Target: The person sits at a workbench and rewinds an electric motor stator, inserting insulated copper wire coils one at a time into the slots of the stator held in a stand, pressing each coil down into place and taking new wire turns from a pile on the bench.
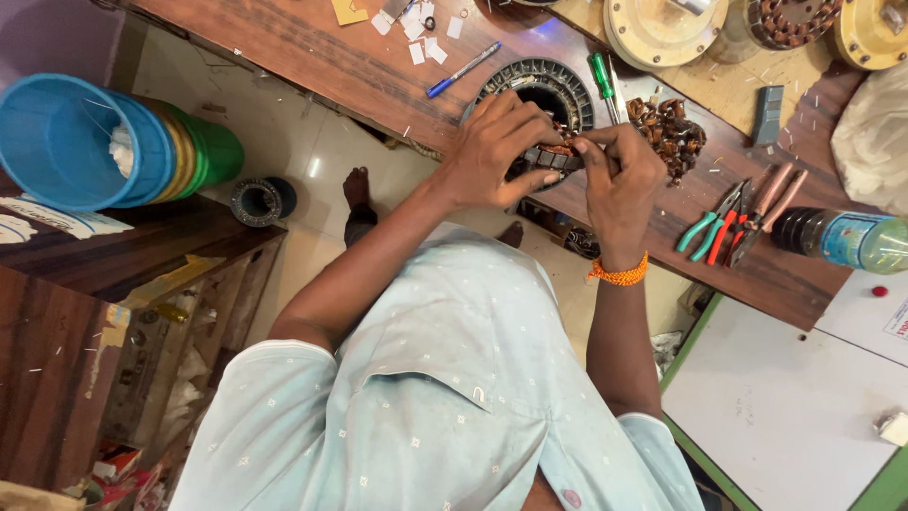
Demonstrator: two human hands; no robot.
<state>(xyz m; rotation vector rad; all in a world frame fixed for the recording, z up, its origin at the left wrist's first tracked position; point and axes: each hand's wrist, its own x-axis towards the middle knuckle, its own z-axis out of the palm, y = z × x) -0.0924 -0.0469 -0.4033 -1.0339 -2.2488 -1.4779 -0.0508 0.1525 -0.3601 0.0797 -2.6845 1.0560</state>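
A dark ring-shaped motor stator (549, 83) with slotted teeth lies at the edge of the wooden bench (322, 57). My left hand (497, 151) covers its near side, fingers curled over the rim. My right hand (619, 175), with an orange thread band at the wrist, pinches at the same near rim beside the left fingertips. Coppery windings show between the two hands. What the fingertips hold is too small to tell.
A heap of copper coil scrap (673, 131) lies right of the stator. A green screwdriver (602, 83), a blue pen (462, 70), several pliers (733, 222), a plastic bottle (851, 238) and paper scraps (416, 24) sit on the bench. Stacked coloured buckets (113, 142) stand at left.
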